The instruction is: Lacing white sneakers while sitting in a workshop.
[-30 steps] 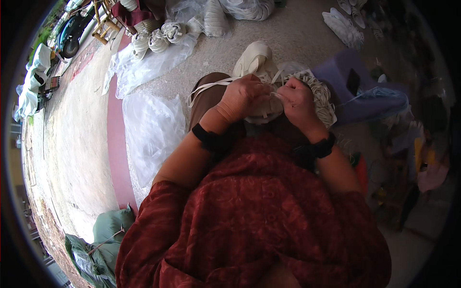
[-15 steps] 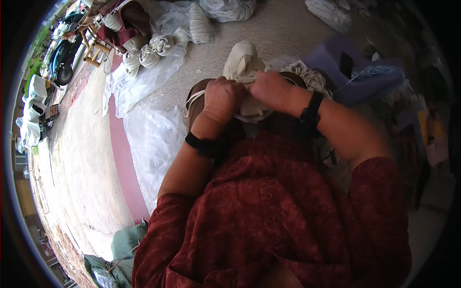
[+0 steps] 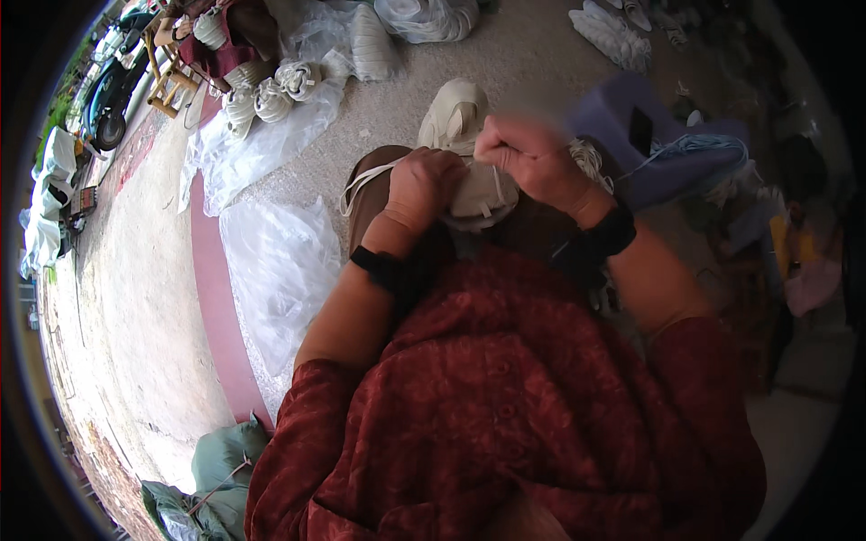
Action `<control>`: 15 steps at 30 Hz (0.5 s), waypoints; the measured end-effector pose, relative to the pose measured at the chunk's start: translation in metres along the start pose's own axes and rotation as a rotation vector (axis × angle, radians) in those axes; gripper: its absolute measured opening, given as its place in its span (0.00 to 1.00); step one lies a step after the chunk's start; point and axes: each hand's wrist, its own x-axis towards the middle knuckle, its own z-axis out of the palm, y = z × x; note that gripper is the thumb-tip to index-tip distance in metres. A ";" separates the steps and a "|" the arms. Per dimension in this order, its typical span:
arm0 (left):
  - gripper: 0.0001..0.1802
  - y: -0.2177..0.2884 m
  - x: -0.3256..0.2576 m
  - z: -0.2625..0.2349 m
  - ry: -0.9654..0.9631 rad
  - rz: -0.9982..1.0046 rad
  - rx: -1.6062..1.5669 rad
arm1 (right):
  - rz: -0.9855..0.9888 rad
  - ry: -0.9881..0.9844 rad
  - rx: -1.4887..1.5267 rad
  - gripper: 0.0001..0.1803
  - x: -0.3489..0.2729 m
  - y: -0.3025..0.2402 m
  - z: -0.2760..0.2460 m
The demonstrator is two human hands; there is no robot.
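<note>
Head view: cream cloth bundle, both hands.
Bundle (image 3: 483,194) on the lap, left hand (image 3: 422,185) and right hand (image 3: 528,155) fingers clamped on it; cream cord (image 3: 361,180) trailing left; purple stool (image 3: 649,144) just beside, on the floor.

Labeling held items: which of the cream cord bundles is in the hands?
The cream bundle on the lap, held between left hand and right hand. The other bundles lie on the plastic sheet, upper left.
</note>
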 end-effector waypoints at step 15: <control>0.06 0.017 0.017 0.004 0.152 -0.069 -0.531 | 0.356 0.205 0.269 0.06 -0.014 0.058 -0.001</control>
